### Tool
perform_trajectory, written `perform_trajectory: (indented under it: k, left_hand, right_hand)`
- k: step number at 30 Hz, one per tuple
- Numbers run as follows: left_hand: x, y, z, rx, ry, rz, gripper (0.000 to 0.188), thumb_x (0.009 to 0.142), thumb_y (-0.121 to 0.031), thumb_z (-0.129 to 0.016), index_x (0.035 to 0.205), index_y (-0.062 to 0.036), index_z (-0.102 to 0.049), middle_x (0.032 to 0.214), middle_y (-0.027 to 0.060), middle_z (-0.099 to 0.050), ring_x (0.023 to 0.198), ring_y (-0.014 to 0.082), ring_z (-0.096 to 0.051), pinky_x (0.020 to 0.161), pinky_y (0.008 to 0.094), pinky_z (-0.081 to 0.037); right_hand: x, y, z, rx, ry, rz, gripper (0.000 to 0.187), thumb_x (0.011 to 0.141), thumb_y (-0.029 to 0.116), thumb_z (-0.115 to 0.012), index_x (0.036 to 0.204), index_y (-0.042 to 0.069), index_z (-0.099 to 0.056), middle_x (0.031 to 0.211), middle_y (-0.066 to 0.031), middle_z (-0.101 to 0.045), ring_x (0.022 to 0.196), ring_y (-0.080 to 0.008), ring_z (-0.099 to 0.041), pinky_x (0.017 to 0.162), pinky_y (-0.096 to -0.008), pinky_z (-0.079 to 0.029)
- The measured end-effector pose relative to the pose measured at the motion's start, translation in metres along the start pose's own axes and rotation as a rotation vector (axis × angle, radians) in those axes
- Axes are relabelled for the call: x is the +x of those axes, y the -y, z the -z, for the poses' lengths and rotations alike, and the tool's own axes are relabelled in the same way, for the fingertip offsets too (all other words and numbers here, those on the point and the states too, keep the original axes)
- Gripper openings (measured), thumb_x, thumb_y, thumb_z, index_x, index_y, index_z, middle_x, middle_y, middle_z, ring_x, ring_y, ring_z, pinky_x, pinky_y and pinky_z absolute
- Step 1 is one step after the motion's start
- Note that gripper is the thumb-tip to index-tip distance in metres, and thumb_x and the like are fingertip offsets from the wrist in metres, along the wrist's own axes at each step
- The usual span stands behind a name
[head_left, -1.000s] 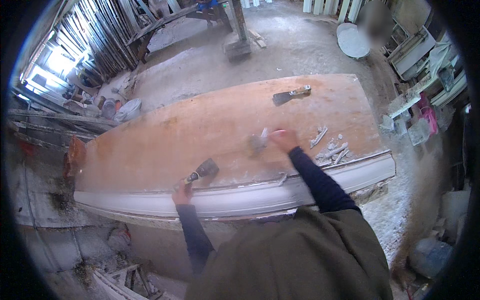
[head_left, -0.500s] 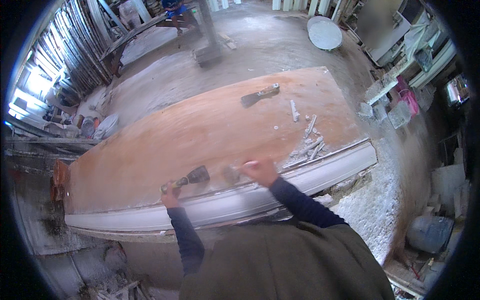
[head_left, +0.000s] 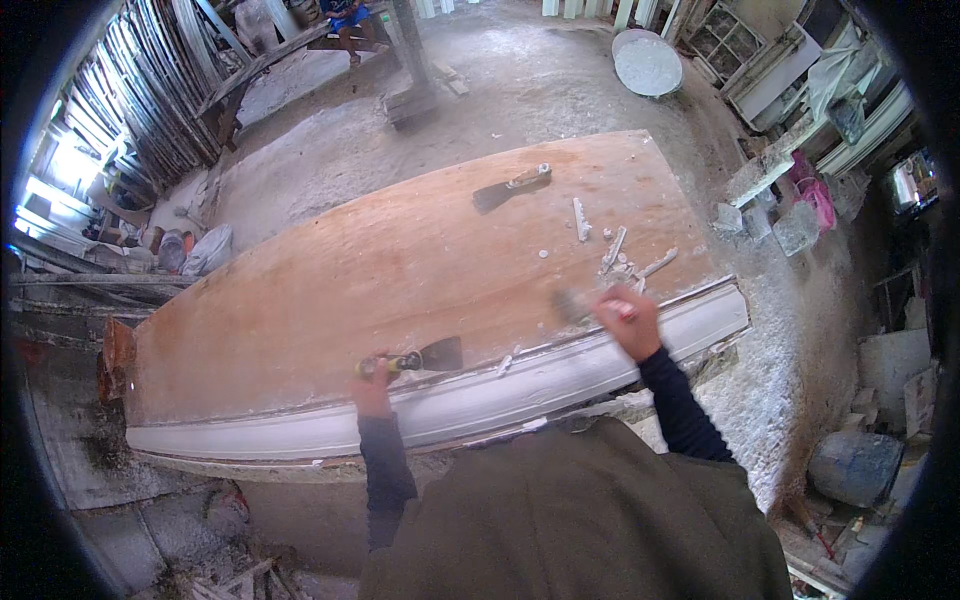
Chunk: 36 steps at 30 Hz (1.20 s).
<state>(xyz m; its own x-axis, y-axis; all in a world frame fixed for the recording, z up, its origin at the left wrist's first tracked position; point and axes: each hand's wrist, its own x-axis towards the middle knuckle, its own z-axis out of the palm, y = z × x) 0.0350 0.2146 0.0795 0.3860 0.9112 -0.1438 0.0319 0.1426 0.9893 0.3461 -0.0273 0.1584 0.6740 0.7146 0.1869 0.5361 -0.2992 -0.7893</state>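
Note:
My left hand (head_left: 374,387) is closed around the handle of a putty knife (head_left: 441,354). Its dark, wide blade points right, low over the wooden board (head_left: 330,290), just beyond a long white plaster moulding (head_left: 290,428). My right hand (head_left: 632,322) grips a red-handled scraper (head_left: 568,306), its blade smeared by motion and pointing left, beside a heap of white plaster scraps (head_left: 622,262). Another putty knife (head_left: 490,196) lies untouched on the far part of the board. Against the moulding's inner edge, between my hands, rests a small plaster piece (head_left: 507,360).
A round white basin (head_left: 648,64) stands on the dusty floor beyond the board. At the far left a person (head_left: 346,20) sits by a wooden bench (head_left: 270,58). A post (head_left: 408,50) rises nearby. To the right lie a pink bag (head_left: 822,203) and a blue drum (head_left: 856,468).
My right hand has swept right with the scraper, toward the plaster scraps. My left hand has shifted slightly right with its putty knife. A small plaster piece now shows by the moulding between them.

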Motion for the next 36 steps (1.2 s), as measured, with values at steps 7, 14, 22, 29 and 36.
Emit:
perform_trajectory:
  k: [7,14,22,29,36]
  left_hand:
    - [-0.005,-0.03,-0.038,0.121,0.015,-0.094,0.025,0.082,-0.014,-0.054,0.101,0.0012,-0.055,0.092,0.0095,-0.058,0.081,0.0148,-0.057,0.073,0.0272,-0.046]
    - [-0.007,-0.047,-0.063,0.08,0.111,-0.224,0.029,0.081,-0.018,-0.057,0.101,0.0029,-0.054,0.087,0.0093,-0.059,0.078,0.014,-0.057,0.069,0.0258,-0.047]
    - [0.034,-0.035,-0.142,0.072,0.145,-0.147,0.027,0.082,-0.02,-0.057,0.101,-0.0009,-0.056,0.082,0.0043,-0.059,0.071,0.0106,-0.056,0.062,0.0229,-0.047]
    - [0.043,-0.022,-0.205,0.062,0.29,-0.017,0.025,0.082,-0.019,-0.057,0.099,-0.0011,-0.057,0.079,0.0035,-0.059,0.069,0.0094,-0.056,0.059,0.022,-0.046]
    - [0.05,-0.019,-0.288,0.022,0.362,-0.04,0.02,0.08,-0.016,-0.057,0.096,-0.0031,-0.058,0.077,0.0027,-0.059,0.064,0.008,-0.053,0.054,0.0212,-0.043]
  right_hand:
    - [-0.022,0.054,-0.067,0.042,0.147,0.291,0.012,0.069,0.014,-0.066,0.072,0.006,-0.058,0.066,-0.0102,-0.058,0.06,-0.0238,-0.058,0.053,-0.0305,-0.044]
    - [-0.012,0.014,0.027,-0.179,-0.094,0.169,0.012,0.069,0.012,-0.064,0.069,0.004,-0.056,0.065,-0.0126,-0.056,0.061,-0.029,-0.057,0.052,-0.0334,-0.044]
    - [0.019,-0.079,-0.022,-0.024,0.03,-0.095,0.014,0.069,0.016,-0.064,0.073,0.004,-0.059,0.066,-0.0093,-0.058,0.06,-0.0202,-0.058,0.055,-0.0294,-0.044]
    - [0.026,-0.136,0.109,-0.221,-0.235,-0.093,0.014,0.067,0.018,-0.061,0.067,0.006,-0.055,0.062,-0.0117,-0.056,0.058,-0.0251,-0.056,0.052,-0.0325,-0.043]
    - [0.007,-0.1,0.101,0.048,-0.116,-0.008,0.011,0.07,0.011,-0.064,0.074,0.003,-0.059,0.068,-0.005,-0.059,0.065,-0.0111,-0.056,0.057,-0.026,-0.044]
